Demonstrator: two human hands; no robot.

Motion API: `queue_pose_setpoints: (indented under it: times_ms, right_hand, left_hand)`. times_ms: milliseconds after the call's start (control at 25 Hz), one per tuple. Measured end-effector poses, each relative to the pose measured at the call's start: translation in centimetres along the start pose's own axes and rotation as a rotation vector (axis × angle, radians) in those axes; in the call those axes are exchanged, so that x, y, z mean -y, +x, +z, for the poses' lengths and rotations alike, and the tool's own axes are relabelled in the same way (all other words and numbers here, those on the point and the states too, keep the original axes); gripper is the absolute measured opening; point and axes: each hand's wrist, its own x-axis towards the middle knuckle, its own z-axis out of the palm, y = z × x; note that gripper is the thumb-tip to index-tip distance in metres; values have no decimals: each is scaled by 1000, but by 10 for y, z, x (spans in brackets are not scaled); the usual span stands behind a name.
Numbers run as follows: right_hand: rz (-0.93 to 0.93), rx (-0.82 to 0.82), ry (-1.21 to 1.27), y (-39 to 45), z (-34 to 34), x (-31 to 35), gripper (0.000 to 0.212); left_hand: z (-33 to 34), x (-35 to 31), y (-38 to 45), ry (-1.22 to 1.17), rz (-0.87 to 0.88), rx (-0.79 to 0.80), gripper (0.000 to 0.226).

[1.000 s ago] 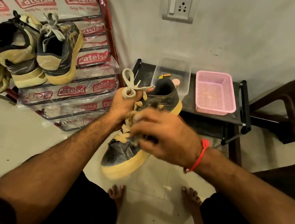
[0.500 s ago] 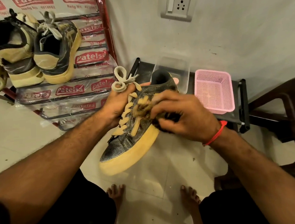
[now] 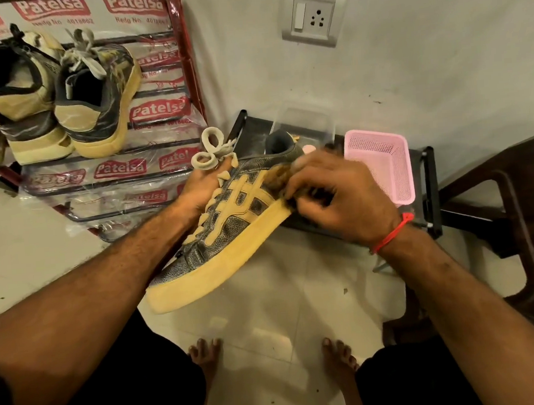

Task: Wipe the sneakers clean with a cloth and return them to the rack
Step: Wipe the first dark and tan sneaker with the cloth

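The sneaker (image 3: pixel 230 234) hangs mid-frame, toe toward the viewer — left hand (image 3: pixel 201 191) curled round its laced top to steady it, right hand (image 3: pixel 332 197) pinching a blurred cloth (image 3: pixel 281 177) against the heel side — rack (image 3: pixel 113 169) upper left.

Two shoes (image 3: pixel 69 99) are sitting on the rack (image 3: pixel 113 169) at the left; a basket (image 3: pixel 381 164) is sitting on the stand (image 3: pixel 430 186) at the right.

red wrist thread (image 3: pixel 392 233), seemingly black shorts (image 3: pixel 401 383)
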Motion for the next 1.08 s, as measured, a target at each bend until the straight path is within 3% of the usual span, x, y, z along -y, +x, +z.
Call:
queue_pose_setpoints:
  times_ms: [120,280,440,560,640,800,880,960,1080]
  right_hand:
    - [-190,164,50,0,10,18,13]
    - [112,-39,-77,6,-11,-16,13]
    - [199,-89,-78,1,-24,-22,34]
    - [141,191,-58,-1,-39,-24,70]
    - [117,425,-111,-3,-39,-24,67]
    - [181,828,-201,-6,-19,-16,48]
    - [242,899,-224,-4,-13,-11,49]
    - [251,886,-303,-4,-10,-10,51]
    - [213,849,-396,-5,-7,-8,46]
  left_hand:
    - [-1,0,2,54,28,29,13]
    - [-2,4,2,-99,-26,67,17]
    - [-4,8,8,79,64,94,15]
    - [-7,10,3,222,189,275,43]
    - [-9,16,3,330,261,435,45]
    - [-7,19,4,516,301,576,23]
    - [-6,21,4,516,319,632,22]
    - [-9,22,7,473,319,649,30]
    - [-12,27,10,459,313,691,21]
